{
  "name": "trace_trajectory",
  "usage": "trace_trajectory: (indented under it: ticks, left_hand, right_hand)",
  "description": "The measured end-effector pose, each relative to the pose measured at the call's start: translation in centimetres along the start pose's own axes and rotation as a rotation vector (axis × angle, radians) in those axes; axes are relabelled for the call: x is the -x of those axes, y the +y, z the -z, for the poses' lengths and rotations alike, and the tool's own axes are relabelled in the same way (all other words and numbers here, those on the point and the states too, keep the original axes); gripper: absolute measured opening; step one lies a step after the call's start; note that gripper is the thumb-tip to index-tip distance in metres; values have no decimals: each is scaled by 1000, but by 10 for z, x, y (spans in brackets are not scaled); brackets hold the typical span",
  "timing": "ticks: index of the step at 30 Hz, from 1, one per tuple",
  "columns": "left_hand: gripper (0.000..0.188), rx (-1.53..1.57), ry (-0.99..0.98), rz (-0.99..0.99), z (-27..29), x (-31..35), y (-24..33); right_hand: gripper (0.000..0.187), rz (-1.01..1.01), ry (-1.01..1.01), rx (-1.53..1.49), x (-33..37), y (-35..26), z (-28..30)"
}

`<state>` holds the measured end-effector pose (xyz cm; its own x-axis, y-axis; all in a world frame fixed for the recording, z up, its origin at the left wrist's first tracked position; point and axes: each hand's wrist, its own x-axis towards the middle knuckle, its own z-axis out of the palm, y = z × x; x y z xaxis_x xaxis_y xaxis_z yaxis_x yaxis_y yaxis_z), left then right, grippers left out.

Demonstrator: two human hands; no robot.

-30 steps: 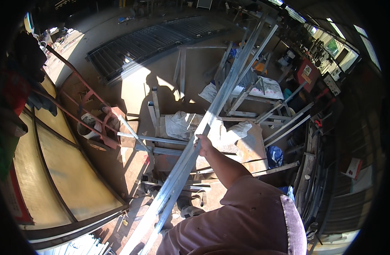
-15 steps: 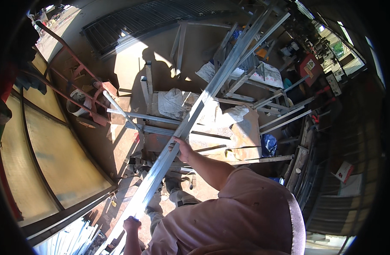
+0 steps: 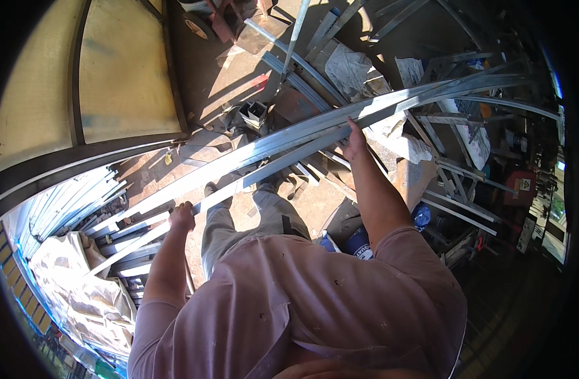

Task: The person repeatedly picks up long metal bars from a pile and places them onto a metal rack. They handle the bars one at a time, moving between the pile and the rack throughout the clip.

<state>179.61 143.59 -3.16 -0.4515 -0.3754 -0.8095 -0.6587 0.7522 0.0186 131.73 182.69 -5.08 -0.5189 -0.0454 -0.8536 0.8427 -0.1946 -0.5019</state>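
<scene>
Long silvery metal bars (image 3: 283, 139) slant across in front of my body, from the lower left up to the upper right. My left hand (image 3: 182, 216) is closed around the near bar toward its left part. Further along, my right hand (image 3: 355, 142) grips the bars at about mid-length, thumb on top and most of the fingers hidden beneath. The bars lie close together near my right hand and spread apart toward the left. Their far right stretch passes over a cluttered work area.
A yellowish framed panel (image 3: 128, 69) stands at the left. Below it lie a stack of pale metal bars (image 3: 71, 202) and a crumpled beige sheet (image 3: 81, 278). Metal frame pieces, a whitish sack (image 3: 349, 66) and a red box (image 3: 520, 186) crowd the right side.
The view has swung left and down, bringing the bar stack and beige sheet into sight. The bars now lie more crosswise. Both hands still hold them.
</scene>
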Motion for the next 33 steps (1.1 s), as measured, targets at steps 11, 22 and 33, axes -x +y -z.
trace_trajectory:
  ticks: [11, 22, 33]
  left_hand:
    - [69, -21, -111, -26, 49, -77, 112]
    - [48, 212, 342, -341, 77, -126, 254]
    - [58, 370, -124, -53, -45, 10, 70]
  right_hand:
    - [47, -158, -153, 678, 64, 44, 71]
    - [39, -295, -192, 1201, 85, 102, 114]
    - [45, -147, -259, 1230, 59, 87, 36]
